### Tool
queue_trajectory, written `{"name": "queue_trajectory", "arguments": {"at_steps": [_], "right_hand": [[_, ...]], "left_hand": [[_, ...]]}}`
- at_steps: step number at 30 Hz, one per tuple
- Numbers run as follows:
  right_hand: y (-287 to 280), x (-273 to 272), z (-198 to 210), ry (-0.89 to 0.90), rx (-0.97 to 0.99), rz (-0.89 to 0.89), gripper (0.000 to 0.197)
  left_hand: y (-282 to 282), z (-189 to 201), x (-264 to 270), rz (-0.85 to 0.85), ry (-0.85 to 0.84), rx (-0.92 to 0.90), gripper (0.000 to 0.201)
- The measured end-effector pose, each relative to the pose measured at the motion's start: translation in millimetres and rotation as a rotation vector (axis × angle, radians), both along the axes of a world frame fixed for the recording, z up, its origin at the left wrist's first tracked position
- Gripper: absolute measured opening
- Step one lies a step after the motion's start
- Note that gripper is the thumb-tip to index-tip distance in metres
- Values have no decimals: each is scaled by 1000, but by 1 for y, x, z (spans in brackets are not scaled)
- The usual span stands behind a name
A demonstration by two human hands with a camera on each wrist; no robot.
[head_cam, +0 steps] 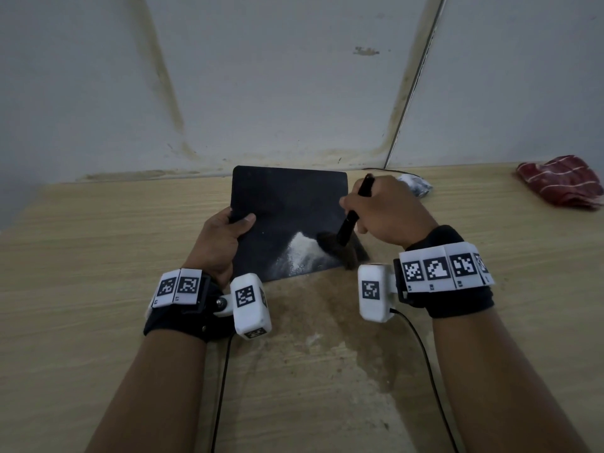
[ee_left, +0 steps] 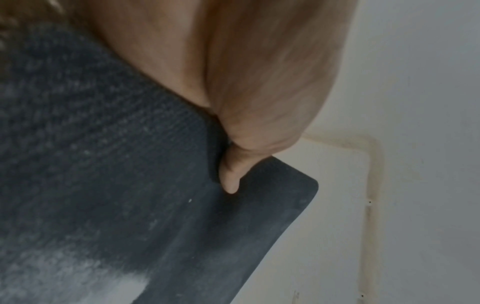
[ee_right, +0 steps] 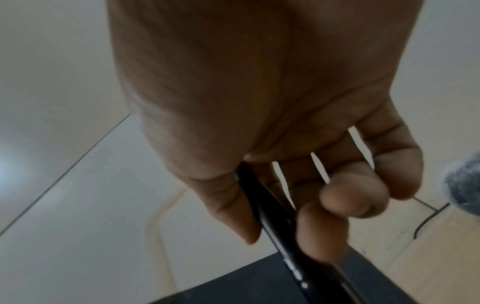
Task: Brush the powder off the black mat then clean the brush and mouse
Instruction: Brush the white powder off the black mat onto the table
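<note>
While your forearms reached in from 6 o'clock, spilled powder (head_cam: 312, 338) lay scattered on the desk (head_cam: 98, 256) between your wrists, just below the near edge of the black mat (head_cam: 287, 204). The mat sat at the middle of the desk, its far edge close to the wall (head_cam: 261, 76).

Your left hand (head_cam: 222, 237) held the mat at its 9 o'clock edge, thumb pressed on top and fingers curled under; the left wrist view showed the thumb (ee_left: 231, 174) lying over the mat's textured surface (ee_left: 103, 164), with that side raised off the desk.

Your right hand (head_cam: 385, 214) was wrapped round the black handle of the brush (head_cam: 348, 223), the handle slanting up toward 1 o'clock. The right wrist view showed your fingers (ee_right: 322, 232) curled about the handle (ee_right: 275, 222), thumb on the other side. The dark bristles (head_cam: 330, 241) touched the mat near its 5 o'clock corner, right beside a white powder heap (head_cam: 304, 253) that spread down to the near edge.

Beyond your right hand, at about 1 o'clock, the mouse (head_cam: 415, 186) rested on the desk near the wall, dusted white, with a thin cable (head_cam: 379, 170) trailing from it. Farther off at 2 o'clock, a red cloth (head_cam: 562, 184) lay bunched at the desk's far right.
</note>
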State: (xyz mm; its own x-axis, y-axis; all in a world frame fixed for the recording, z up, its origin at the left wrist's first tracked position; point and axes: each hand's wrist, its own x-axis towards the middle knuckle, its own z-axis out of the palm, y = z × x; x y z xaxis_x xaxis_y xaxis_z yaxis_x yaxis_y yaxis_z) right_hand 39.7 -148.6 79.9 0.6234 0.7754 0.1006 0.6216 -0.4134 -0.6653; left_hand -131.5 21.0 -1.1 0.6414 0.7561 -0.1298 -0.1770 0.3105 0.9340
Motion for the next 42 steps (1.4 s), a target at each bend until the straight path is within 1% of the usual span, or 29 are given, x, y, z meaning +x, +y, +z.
{"name": "queue_trajectory", "arguments": {"at_steps": [2,4,5,7,9,11,13,15,17,18,20,21,23,26,28,30,32,35,37,38,42], "right_hand": [[2,1,3,-35,121,-53,31],[2,1,4,-140,149,-110,29],[2,2,3,-190,112,-129,29],[1,2,-1,-240,-33,-118,32],[3,0,-5,-173,-102,-44,36],[5,-1,-5,-48,-42,19,39],[6,-3,-2,7,70,3,40],[7,-4,0,-53,182,-55,39],[6,-2,0,-160,211,-125,38],[5,-1,-2,-194,181,-147,37],[5,-1,-7,-221,29,-132,38],[6,-2,-9,-199,-33,-95,38],[7,-4,-11,-116,-61,-26,36],[8,-8,-6,-50,74,-48,36],[8,-9,-3,-79,203,-103,31],[7,-9,-4,-116,270,-137,24],[8,-11,-7,-111,218,-98,23],[9,-14,-12,-70,40,24,24],[9,-17,-10,-45,5,64,23],[10,-17,-8,-32,34,58,23],[11,-16,-2,-10,261,19,18]], "left_hand": [[0,1,-1,5,1,2,19],[0,1,-1,10,7,8,19],[-1,1,-2,10,8,8,19],[-1,0,-3,9,4,1,19],[0,1,-3,8,-2,-4,19],[0,2,-4,5,-4,-2,20],[0,1,-4,10,-1,0,19],[0,0,-4,14,-1,-4,19],[-1,0,-4,10,-2,-9,19],[-1,-1,-4,9,-1,-7,19],[-1,-1,-3,11,2,-1,19],[-1,-2,-3,10,0,-2,19],[-2,-2,-5,9,-6,-8,19],[-2,-2,-6,3,2,4,20],[-3,-2,-7,1,6,9,20],[-2,-3,-7,3,8,8,20],[-2,-3,-8,6,11,6,20],[-3,-3,-9,2,11,2,20],[-3,-3,-8,5,9,7,20],[-2,-3,-8,7,9,12,20],[1,-5,-6,28,21,17,18]]}}
